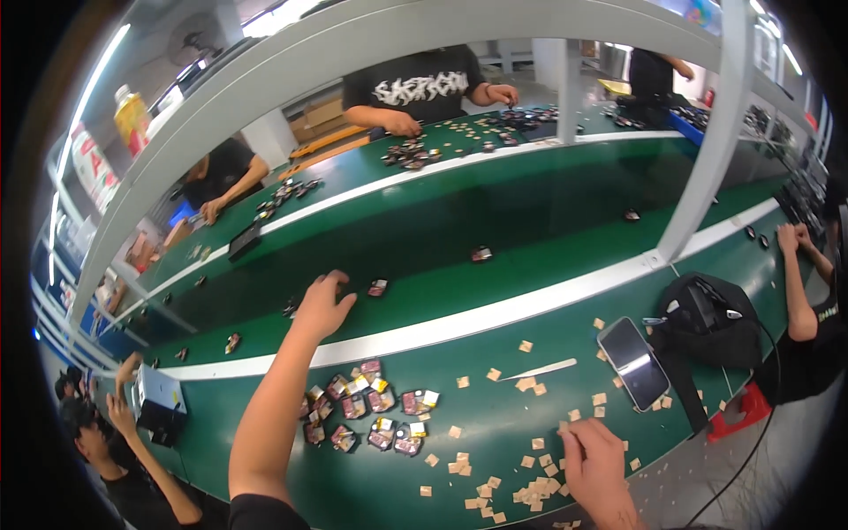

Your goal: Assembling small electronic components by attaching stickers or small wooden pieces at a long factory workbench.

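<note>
My left hand (pixel 325 305) reaches over the green conveyor belt (pixel 424 281), fingers apart, with nothing seen in it. Just right of its fingers lies a small black part with a printed label (pixel 377 287); another dark part (pixel 290 306) is partly hidden behind the hand. My right hand (pixel 596 464) rests low over the near green table (pixel 353 481), its fingers curled together. A small beige square shows at its fingertips, but whether they grip it is unclear. Loose beige squares (pixel 534 490) lie around this hand. Several labelled black parts (pixel 380 402) are grouped beside my left forearm.
A white pointed tool (pixel 539 369), a phone (pixel 633 362) and a black bag (pixel 711 322) lie to the right. A white rail (pixel 495 305) separates table and belt. A grey upright post (pixel 707 168) rises from the rail. Co-workers sit across the belt and at both sides.
</note>
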Available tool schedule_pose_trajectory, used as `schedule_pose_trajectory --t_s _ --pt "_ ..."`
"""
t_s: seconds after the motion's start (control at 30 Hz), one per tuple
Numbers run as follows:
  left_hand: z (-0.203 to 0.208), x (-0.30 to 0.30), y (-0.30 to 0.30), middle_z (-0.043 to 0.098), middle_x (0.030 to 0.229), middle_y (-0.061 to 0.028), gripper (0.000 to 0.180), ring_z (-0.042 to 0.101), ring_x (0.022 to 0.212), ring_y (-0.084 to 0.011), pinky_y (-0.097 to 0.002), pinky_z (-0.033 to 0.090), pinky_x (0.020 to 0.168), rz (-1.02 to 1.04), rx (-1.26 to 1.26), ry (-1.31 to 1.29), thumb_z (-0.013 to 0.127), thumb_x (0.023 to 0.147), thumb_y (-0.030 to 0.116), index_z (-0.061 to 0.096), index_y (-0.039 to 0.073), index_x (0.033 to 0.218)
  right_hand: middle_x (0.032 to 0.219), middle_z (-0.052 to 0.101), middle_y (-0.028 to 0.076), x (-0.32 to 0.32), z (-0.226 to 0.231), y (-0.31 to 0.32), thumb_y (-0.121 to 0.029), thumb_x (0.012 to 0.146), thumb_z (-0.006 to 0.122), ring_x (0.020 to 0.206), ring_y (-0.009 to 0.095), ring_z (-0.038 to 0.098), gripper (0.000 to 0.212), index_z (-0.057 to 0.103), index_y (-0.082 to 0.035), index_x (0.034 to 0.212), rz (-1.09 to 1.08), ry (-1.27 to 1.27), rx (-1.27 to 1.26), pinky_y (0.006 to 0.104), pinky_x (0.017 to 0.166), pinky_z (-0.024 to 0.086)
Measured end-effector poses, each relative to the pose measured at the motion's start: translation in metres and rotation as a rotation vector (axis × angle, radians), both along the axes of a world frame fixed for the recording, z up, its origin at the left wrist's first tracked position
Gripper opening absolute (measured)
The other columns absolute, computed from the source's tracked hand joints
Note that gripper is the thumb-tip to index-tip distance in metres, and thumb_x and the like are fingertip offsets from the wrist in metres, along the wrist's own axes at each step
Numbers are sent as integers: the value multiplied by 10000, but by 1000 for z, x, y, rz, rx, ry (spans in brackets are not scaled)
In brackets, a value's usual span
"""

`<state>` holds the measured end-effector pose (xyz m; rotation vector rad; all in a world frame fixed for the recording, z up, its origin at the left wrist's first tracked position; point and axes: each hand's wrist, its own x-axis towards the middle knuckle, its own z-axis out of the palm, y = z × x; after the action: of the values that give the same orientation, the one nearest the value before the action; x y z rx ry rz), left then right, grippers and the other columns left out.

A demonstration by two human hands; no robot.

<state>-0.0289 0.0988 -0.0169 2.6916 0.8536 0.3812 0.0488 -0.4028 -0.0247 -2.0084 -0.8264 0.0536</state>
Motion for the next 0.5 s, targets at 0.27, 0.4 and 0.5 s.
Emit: schedule_pose_trajectory --t_s 0.27,0.4,0.5 --pt "47 -33 -152 603 1213 -170 561 575 1211 -384 -463 471 1069 -519 -194 190 849 861 210 628 80 1360 869 683 130 4 -10 2 -23 961 701 623 288 639 79 702 -14 1040 -47 84 29 371 575 503" --pt "41 -35 -184 613 1193 -142 473 587 1195 -367 -471 468 1051 -569 -54 266 809 909 215 637 81 1328 866 669 128 3 -9 6 -3 960 694 603 269 617 104 702 -1 1064 -18 80 22 359 565 494" --pt "40 -28 -189 629 1162 -125 375 622 1146 -360 -477 484 1011 -595 -28 294 773 938 186 650 85 1278 895 665 124 -1 -11 4 2 955 698 639 276 631 126 708 -2 1080 -10 82 35 368 578 508"
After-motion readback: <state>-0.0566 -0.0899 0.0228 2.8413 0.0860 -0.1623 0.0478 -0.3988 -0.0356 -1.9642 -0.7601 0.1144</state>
